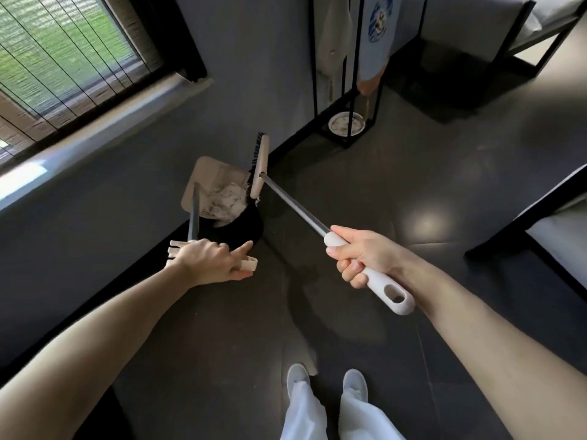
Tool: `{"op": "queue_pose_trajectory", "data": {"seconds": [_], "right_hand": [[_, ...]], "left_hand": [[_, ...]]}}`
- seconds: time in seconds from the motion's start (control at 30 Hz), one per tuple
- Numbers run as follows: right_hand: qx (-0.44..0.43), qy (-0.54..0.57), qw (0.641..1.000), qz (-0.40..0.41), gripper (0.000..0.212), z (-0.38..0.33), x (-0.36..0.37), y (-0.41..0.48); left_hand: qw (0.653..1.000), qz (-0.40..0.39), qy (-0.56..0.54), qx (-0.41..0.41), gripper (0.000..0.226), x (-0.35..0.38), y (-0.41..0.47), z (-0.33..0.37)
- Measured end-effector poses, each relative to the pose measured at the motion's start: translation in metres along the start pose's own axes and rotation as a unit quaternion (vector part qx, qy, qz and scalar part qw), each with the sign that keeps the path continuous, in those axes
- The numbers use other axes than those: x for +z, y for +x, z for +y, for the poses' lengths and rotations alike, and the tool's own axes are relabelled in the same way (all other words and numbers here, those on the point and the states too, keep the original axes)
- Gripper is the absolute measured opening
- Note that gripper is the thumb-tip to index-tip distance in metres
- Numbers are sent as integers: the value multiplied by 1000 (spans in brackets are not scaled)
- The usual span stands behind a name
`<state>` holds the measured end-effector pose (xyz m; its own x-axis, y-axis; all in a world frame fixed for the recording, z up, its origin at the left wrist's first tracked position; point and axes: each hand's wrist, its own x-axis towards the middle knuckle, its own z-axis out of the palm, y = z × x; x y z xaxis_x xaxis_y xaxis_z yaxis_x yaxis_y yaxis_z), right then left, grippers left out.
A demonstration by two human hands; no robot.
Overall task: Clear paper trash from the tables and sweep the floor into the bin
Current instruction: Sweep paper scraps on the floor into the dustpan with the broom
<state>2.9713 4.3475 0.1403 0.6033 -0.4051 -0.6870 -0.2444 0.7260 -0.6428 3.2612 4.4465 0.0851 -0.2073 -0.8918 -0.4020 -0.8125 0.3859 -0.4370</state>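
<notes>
Evidently the job is in its closing stretch. Just left of the frame's centre, the beige dustpan [203,173] is tipped up over the black bin [241,228], which stands on the dark floor [397,192] close against the wall. A crumpled wad of white paper trash [227,200] lies at the pan's lower lip, right above the bin's mouth, and looks about to drop. The broom [295,203] has its head set on edge against the pan's right side, bristles toward the paper, as if to scrape it out.

The left hand [206,260] grips the top of the dustpan's upright handle, thumb beneath and forefinger stretched out. The right hand [355,254], right of centre, is closed in a full fist round the broom's white grip.

By my reading, gathering is done and emptying is under way: the paper has not yet cleared the pan. A pale patch [313,368] at the bottom, between the shoes, could be a scrap or only a glint. A counter [559,230] at the right edge shows just a sliver of its top, so I cannot tell whether paper is left there.
</notes>
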Motion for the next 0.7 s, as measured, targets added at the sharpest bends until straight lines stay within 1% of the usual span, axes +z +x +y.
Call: {"op": "queue_pose_trajectory", "data": {"seconds": [0.13, 0.3, 0.4, 0.5, 0.57, 0.63, 0.7], "right_hand": [[9, 12, 1000, 2, 66, 1, -6, 0], [18, 14, 1000, -4, 63, 3, -10, -4], [25, 28, 999, -9, 61, 6, -10, -4], [31, 31, 999, -10, 61, 15, -9, -3], [34, 25, 999, -10, 62, 21, -9, -2], [36, 23, 999, -6, 63, 25, -7, -1], [37, 26, 999, -2, 64, 28, -4, 1]], "left_hand": [[999, -25, 23, 26, 75, -12, -16, -12], [999, 10, 25, -23, 77, -8, -34, -15], [998, 19, -5, -66, 78, -3, -32, -8], [996, 11, -44, -72, 75, 7, -20, 9], [998, 15, -39, -54, 73, 9, -12, 12], [1000, 17, -5, -7, 73, 7, -10, 10], [999, 27, 21, 13, 72, 1, -13, 7]]}}
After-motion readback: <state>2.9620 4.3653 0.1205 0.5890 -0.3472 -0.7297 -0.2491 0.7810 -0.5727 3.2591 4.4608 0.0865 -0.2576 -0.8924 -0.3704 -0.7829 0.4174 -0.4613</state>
